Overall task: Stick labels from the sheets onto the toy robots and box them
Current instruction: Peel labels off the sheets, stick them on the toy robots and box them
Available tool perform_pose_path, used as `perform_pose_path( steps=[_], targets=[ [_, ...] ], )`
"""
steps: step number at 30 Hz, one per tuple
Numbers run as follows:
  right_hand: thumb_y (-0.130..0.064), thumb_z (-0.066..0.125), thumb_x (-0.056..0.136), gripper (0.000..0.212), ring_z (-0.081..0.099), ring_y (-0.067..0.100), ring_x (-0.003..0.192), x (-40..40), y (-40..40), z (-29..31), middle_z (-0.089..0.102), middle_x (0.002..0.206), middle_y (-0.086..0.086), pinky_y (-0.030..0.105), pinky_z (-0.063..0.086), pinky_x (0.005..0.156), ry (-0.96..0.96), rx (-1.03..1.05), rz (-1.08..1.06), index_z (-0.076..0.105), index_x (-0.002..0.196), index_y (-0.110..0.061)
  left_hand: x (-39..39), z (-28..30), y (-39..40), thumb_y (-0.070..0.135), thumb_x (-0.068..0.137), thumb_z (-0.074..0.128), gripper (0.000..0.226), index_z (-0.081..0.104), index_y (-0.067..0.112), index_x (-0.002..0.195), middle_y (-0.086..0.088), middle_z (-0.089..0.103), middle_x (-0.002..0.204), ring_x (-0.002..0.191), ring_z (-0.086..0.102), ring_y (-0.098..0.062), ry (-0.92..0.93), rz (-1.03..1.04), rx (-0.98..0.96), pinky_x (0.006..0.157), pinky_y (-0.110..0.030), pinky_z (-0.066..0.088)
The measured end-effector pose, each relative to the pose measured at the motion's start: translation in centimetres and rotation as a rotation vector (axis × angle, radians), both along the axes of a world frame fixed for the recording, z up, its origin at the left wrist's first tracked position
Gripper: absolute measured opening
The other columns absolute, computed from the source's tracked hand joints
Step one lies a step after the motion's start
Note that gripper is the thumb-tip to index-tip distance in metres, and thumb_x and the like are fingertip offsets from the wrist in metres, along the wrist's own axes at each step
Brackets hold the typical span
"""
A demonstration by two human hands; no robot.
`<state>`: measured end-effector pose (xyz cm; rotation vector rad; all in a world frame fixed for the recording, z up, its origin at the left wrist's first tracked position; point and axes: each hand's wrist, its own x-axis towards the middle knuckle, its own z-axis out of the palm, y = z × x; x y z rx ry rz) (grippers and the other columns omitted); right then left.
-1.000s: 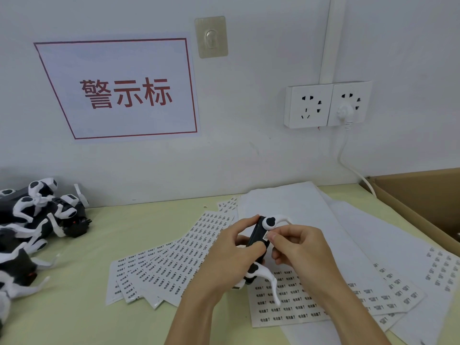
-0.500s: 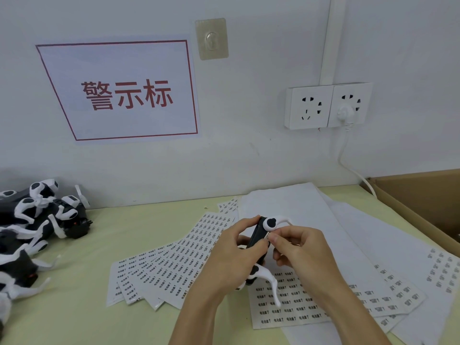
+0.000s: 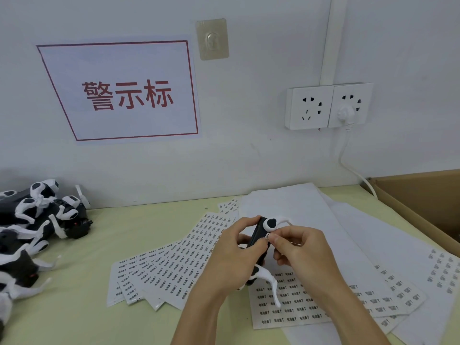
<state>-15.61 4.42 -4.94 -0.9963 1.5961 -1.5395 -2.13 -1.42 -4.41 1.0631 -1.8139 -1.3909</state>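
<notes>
My left hand (image 3: 232,255) grips a black-and-white toy robot (image 3: 261,235) upright above the table, white legs dangling below. My right hand (image 3: 301,247) pinches a small white label (image 3: 267,236) and holds it against the robot's black side. Fanned label sheets (image 3: 179,260) lie under and left of my hands, and another sheet (image 3: 286,307) lies beneath the robot. A pile of several toy robots (image 3: 32,227) sits at the far left. An open cardboard box (image 3: 418,202) stands at the right edge.
Blank backing sheets (image 3: 298,202) spread behind my hands toward the wall. More label sheets (image 3: 445,272) lie near the box. A white cable (image 3: 348,165) hangs from the wall socket (image 3: 328,105) down to the table.
My hands and the robot stay almost in place. The right hand's fingertips have shifted slightly on the label against the robot's side.
</notes>
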Motion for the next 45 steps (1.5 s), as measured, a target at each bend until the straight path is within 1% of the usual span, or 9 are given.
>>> perform_pose_path(
  steps=[10, 18, 22, 28, 34, 38, 40, 42, 45],
  targets=[
    [-0.014, 0.073, 0.088, 0.014, 0.064, 0.006, 0.053, 0.4, 0.0, 0.5, 0.070, 0.060, -0.002, 0.024, 0.051, 0.059, 0.091, 0.051, -0.077, 0.077, 0.076, -0.019, -0.1, -0.2, 0.0, 0.032, 0.093, 0.065, 0.034, 0.059, 0.049, 0.121, -0.001, 0.071, 0.103, 0.081, 0.074, -0.017, 0.024, 0.007, 0.006, 0.063, -0.021, 0.057],
    [-0.017, 0.074, 0.087, 0.020, 0.067, 0.006, 0.057, 0.6, -0.1, 1.1, 0.071, 0.060, -0.007, 0.025, 0.051, 0.062, 0.178, 0.103, -0.129, 0.076, 0.068, -0.024, -0.2, -0.3, 0.0, 0.031, 0.093, 0.065, 0.033, 0.060, 0.049, 0.121, -0.001, 0.071, 0.103, 0.079, 0.074, -0.017, 0.026, 0.008, -0.004, 0.064, -0.024, 0.058],
    [-0.016, 0.075, 0.085, 0.021, 0.069, 0.009, 0.065, 0.7, -0.2, 1.3, 0.072, 0.062, -0.010, 0.031, 0.059, 0.071, 0.213, 0.119, -0.164, 0.076, 0.066, -0.025, -0.2, -0.2, 0.0, 0.032, 0.093, 0.065, 0.033, 0.060, 0.049, 0.121, -0.001, 0.070, 0.104, 0.080, 0.074, -0.018, 0.027, 0.012, 0.003, 0.064, -0.024, 0.058],
    [-0.026, 0.077, 0.084, 0.022, 0.069, 0.011, 0.060, 0.4, -0.1, 1.3, 0.070, 0.057, -0.005, 0.026, 0.053, 0.064, 0.243, 0.155, -0.165, 0.075, 0.063, -0.023, -0.2, 0.0, 0.2, 0.033, 0.094, 0.066, 0.032, 0.060, 0.047, 0.122, -0.003, 0.070, 0.105, 0.082, 0.073, -0.024, 0.049, 0.008, 0.018, 0.060, -0.021, 0.055],
    [-0.026, 0.074, 0.087, 0.022, 0.068, 0.009, 0.052, 0.3, -0.3, 0.8, 0.070, 0.056, 0.000, 0.029, 0.052, 0.061, 0.104, 0.190, -0.091, 0.076, 0.067, -0.019, -0.2, 0.0, 0.2, 0.032, 0.094, 0.065, 0.032, 0.060, 0.048, 0.122, -0.001, 0.070, 0.105, 0.082, 0.073, -0.022, 0.052, 0.011, 0.017, 0.057, -0.016, 0.053],
    [-0.019, 0.064, 0.092, 0.022, 0.069, 0.023, 0.058, 0.5, -0.4, 0.4, 0.059, 0.059, 0.006, 0.034, 0.057, 0.061, -0.217, 0.195, 0.092, 0.074, 0.079, -0.004, 0.0, 0.1, 0.2, 0.033, 0.095, 0.063, 0.033, 0.059, 0.050, 0.123, 0.002, 0.069, 0.108, 0.080, 0.070, -0.008, 0.050, 0.003, 0.012, 0.054, -0.010, 0.050],
    [-0.019, 0.060, 0.095, 0.028, 0.065, 0.028, 0.064, 0.6, -0.3, 0.1, 0.054, 0.067, 0.014, 0.047, 0.057, 0.073, -0.342, 0.178, 0.176, 0.076, 0.075, -0.009, 0.0, 0.1, 0.1, 0.032, 0.095, 0.062, 0.035, 0.058, 0.049, 0.125, 0.001, 0.069, 0.108, 0.082, 0.069, -0.004, 0.045, -0.012, 0.005, 0.054, -0.008, 0.049],
    [-0.020, 0.060, 0.096, 0.024, 0.061, 0.031, 0.068, 0.7, -0.3, -0.2, 0.056, 0.076, 0.019, 0.061, 0.054, 0.086, -0.408, 0.156, 0.199, 0.074, 0.087, -0.004, 0.1, 0.1, 0.1, 0.030, 0.094, 0.062, 0.038, 0.057, 0.049, 0.127, 0.002, 0.068, 0.109, 0.083, 0.070, -0.004, 0.035, -0.024, 0.002, 0.056, -0.008, 0.049],
    [-0.017, 0.060, 0.097, 0.027, 0.062, 0.028, 0.068, 0.6, -0.4, -0.7, 0.058, 0.079, 0.019, 0.061, 0.051, 0.086, -0.420, 0.120, 0.179, 0.061, 0.110, 0.006, 0.2, 0.2, 0.1, 0.029, 0.090, 0.063, 0.044, 0.056, 0.051, 0.128, 0.004, 0.069, 0.109, 0.086, 0.070, -0.006, 0.030, -0.038, -0.002, 0.061, -0.010, 0.050]
  ],
)
